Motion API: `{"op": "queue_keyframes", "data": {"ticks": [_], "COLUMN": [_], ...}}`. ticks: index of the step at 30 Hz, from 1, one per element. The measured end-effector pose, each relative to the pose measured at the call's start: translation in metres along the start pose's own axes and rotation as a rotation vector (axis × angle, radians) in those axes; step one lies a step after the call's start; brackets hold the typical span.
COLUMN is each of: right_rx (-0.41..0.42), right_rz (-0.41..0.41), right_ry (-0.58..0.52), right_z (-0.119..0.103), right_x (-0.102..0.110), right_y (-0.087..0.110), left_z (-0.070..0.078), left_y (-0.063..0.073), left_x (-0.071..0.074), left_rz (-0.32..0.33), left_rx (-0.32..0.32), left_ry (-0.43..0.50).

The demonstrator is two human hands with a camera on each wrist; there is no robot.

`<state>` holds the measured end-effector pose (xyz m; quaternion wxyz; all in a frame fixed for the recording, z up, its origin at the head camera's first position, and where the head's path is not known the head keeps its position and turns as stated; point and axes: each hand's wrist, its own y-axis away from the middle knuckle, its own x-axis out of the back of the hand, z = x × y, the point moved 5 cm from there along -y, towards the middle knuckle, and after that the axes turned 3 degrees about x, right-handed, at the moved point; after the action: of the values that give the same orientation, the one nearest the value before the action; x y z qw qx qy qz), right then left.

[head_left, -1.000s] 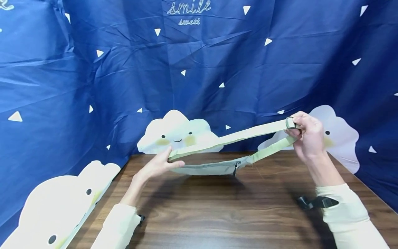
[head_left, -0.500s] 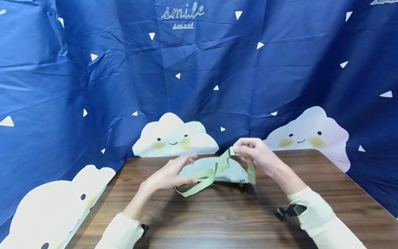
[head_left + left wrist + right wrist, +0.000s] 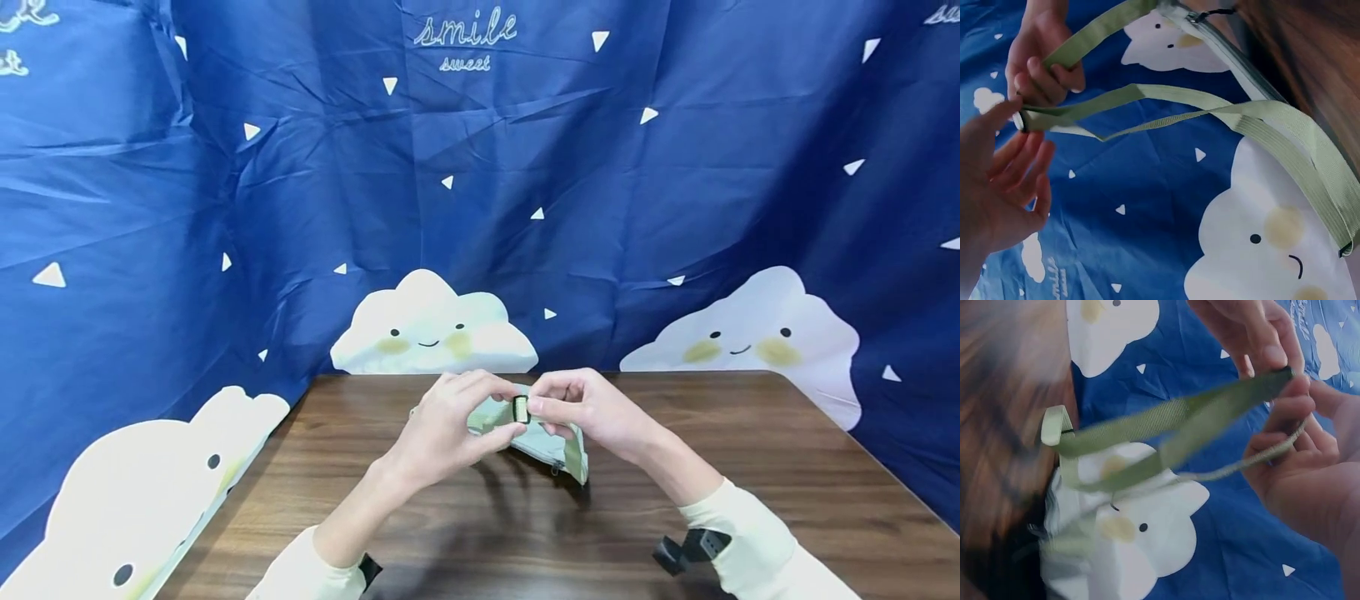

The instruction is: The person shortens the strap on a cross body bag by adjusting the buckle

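Observation:
A pale green waist bag [image 3: 536,442] with a zip along its edge hangs just over or on the table, partly hidden by the hands. My left hand [image 3: 442,429] pinches a small dark strap buckle [image 3: 521,409] between thumb and fingertips. From the other side, my right hand [image 3: 596,414] pinches the strap at the buckle, its other fingers curled. In the left wrist view the light green strap [image 3: 1179,95] runs from the buckle in long loops, one part twisted. Another dark ring [image 3: 1345,251] sits at a far fold. The strap [image 3: 1141,428] looks blurred in the right wrist view.
A brown wooden table [image 3: 465,533] lies beneath both hands. Behind it hangs a blue curtain [image 3: 480,225] printed with white clouds and triangles. Dark wrist camera mounts [image 3: 693,550] stick out from the sleeves.
The right hand has come left and down with the buckle. The left hand let go of the strap, moved right and took hold of the buckle. The bag has turned and folded closer.

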<state>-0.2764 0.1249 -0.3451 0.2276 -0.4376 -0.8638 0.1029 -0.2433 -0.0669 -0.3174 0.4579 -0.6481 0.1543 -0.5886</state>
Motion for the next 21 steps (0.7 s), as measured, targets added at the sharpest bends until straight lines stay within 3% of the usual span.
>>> {"op": "queue_keyframes", "data": {"ticks": [6,13,18,21], "right_rx": [0.008,-0.004,-0.014,-0.025], "right_rz": [-0.069,-0.079,-0.081,-0.065], "right_ry": [-0.002,-0.024,-0.066,-0.123], "right_z": [-0.0020,0.0003,0.0033,0.0057], "right_x": [0.0040,-0.0001,-0.0036,-0.0009], "right_y": [0.0011,-0.0003,-0.0017,-0.0018], "left_z": [-0.0016,-0.0017,-0.0008,-0.0019], "left_y": [0.0016,0.0031,0.0021,0.0012], "left_x": [0.0030,0.0013,0.0041,0.0068], "left_rz": [-0.019,-0.069,-0.043,-0.017], "left_rx": [0.032,0.032,0.033,0.066], "left_ry": [0.039,0.039,0.041,0.034]}}
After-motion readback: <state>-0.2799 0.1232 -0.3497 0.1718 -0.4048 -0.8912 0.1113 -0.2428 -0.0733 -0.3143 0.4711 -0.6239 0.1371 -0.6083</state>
